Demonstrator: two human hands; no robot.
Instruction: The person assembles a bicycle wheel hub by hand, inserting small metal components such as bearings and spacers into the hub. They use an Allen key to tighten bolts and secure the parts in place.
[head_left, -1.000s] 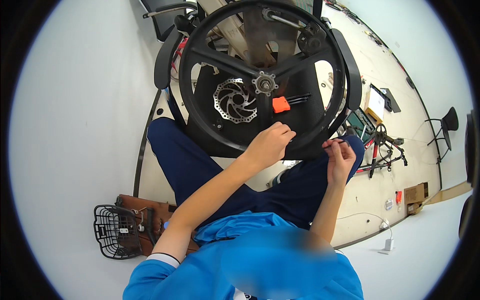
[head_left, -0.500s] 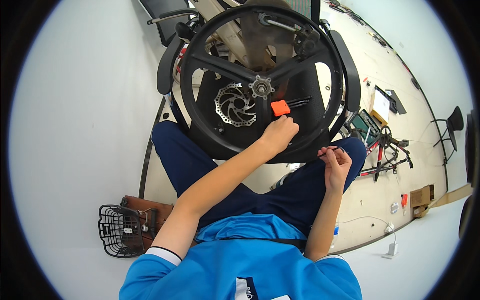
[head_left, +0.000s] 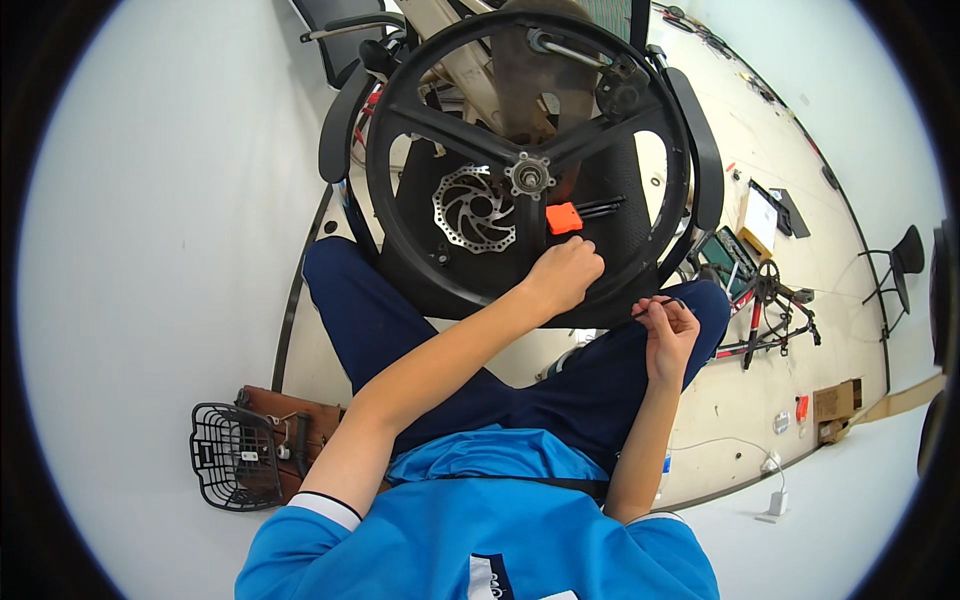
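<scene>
A black three-spoke bicycle wheel [head_left: 448,128] lies flat on the seat of a black office chair [head_left: 415,205] before my knees. Through one gap a silver disc brake rotor [head_left: 447,215] shows on the seat. Close to the lower spoke is an orange holder [head_left: 563,218] with black hex keys [head_left: 602,208] beside it. My left hand [head_left: 567,274] is closed just below that holder, over the wheel's lower part; what its curled fingers hold, if anything, is hidden. Above my right thigh, my right hand [head_left: 670,335] pinches a thin dark hex key [head_left: 651,309].
The chair's armrests [head_left: 706,150] flank the wheel. Small dark hardware [head_left: 441,257] sits on the seat left of my arm. On the floor at right are a bicycle frame [head_left: 757,310], a tool case [head_left: 728,252] and a cardboard box [head_left: 835,402]. A black basket [head_left: 232,457] stands at lower left.
The view has shifted slightly. Both hands keep nearly the same pose and place, and the wheel, rotor and orange holder stay where they were.
</scene>
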